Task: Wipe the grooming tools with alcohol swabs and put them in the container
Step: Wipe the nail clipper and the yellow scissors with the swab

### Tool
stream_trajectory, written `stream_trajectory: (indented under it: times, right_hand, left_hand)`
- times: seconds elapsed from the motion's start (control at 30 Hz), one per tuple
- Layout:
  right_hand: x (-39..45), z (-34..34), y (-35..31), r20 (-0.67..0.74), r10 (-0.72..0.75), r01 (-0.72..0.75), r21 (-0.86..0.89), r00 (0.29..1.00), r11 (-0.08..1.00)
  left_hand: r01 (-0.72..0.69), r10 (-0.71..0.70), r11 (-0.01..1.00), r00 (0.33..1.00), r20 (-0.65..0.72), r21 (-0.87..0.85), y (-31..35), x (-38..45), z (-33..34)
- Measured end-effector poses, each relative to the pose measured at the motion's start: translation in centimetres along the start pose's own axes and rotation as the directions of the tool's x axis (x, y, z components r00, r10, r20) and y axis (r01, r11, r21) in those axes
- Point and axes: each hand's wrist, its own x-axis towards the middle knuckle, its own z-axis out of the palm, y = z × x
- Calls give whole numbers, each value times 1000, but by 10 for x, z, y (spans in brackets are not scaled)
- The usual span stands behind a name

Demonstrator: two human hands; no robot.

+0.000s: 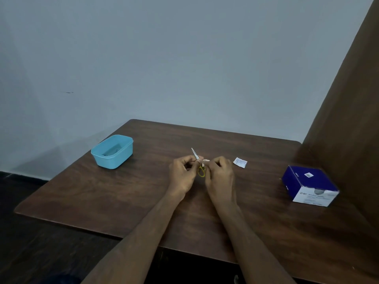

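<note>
Small scissors (201,170) with yellow handles and a thin metal blade pointing up and away are held over the middle of the table. My left hand (182,175) grips them near the blade base. My right hand (220,177) pinches a white alcohol swab (205,160) against the scissors next to the pivot. A light blue plastic container (112,151) stands open at the table's far left, with some dark item lying inside that is hard to make out.
A torn white swab wrapper (240,162) lies just right of my hands. A blue and white box of alcohol swabs (309,185) sits at the right, close to a brown wooden panel (348,119). The brown wooden table (123,201) meets a grey wall behind.
</note>
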Motion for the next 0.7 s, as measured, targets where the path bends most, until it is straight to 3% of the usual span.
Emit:
stream_trajectory:
  times: [0.3,0.37,0.47,0.6,0.7]
  right_hand:
    - [-1,1,-6,100,14,5,-193,995,981]
    - [-2,1,-5,145,7,8,-105,989,994]
    - [1,-3,1,172,89,-125,210,981,970]
    - [4,-6,8,-18,315,-287,372,949,883]
    - [3,-9,9,-79,351,-292,406,933,866]
  left_hand:
    - [77,-99,979,989,-107,-191,-2,5,-4]
    - [81,-104,978,988,-114,-192,-2,5,-4]
    - [79,-117,963,984,-136,-259,0,5,-4]
    - [46,-52,980,998,-26,-192,4,1,-3]
    - [11,-6,991,999,34,-136,6,-3,-3]
